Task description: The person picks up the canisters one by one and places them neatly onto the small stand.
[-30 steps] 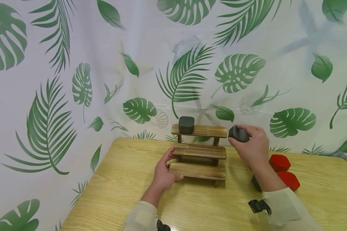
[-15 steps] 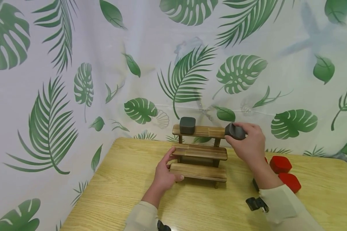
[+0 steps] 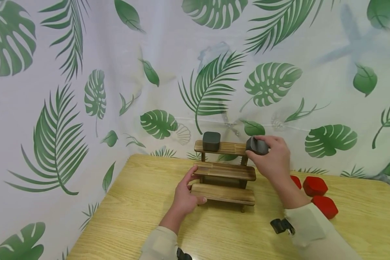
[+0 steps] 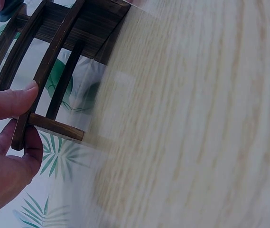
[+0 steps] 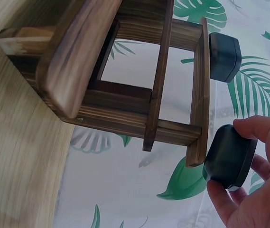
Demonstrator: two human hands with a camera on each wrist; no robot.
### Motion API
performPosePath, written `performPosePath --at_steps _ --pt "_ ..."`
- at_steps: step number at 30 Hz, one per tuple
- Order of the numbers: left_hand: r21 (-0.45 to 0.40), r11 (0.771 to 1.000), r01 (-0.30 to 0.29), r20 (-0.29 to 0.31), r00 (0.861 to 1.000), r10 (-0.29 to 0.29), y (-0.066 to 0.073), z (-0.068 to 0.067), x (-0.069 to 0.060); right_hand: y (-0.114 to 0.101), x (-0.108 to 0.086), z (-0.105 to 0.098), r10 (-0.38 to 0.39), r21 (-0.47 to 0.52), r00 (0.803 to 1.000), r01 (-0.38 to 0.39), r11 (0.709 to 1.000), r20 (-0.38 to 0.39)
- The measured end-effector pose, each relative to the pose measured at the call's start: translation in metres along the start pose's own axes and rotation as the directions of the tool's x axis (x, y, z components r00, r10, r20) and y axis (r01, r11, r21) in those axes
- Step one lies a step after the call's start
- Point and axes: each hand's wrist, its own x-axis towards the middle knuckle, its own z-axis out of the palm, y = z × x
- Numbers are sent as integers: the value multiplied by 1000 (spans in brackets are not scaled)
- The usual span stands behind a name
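A three-tier wooden display stand [image 3: 227, 171] is on the table, and my left hand [image 3: 184, 198] holds it by its left end. In the left wrist view the thumb and fingers pinch a shelf's end. My right hand [image 3: 274, 162] grips a small dark grey box with rounded corners [image 5: 227, 156] between thumb and fingers. It is at the right end of the top shelf; the right wrist view does not settle whether it touches the wood. A second dark grey box [image 3: 211, 141] sits on that shelf's left end.
To the right of the stand lie three red boxes [image 3: 315, 186] on the wood-grain table [image 3: 133, 202], one partly behind my right forearm. A leaf-patterned curtain [image 3: 162, 90] hangs close behind the stand and along the left side.
My right hand has moved left with the dark grey box, from beside the stand to the top shelf's right end. My left hand keeps its hold on the stand.
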Motion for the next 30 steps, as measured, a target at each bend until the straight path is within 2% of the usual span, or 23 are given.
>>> performPosePath --at_steps 19,30 --pt "-10 1000 9 2 1000 -9 -1 -1 0 -14 7 16 18 -13 998 -18 1000 61" --pt "-5 1000 8 5 1000 -8 0 -1 0 -16 11 24 -5 -20 998 6 1000 66"
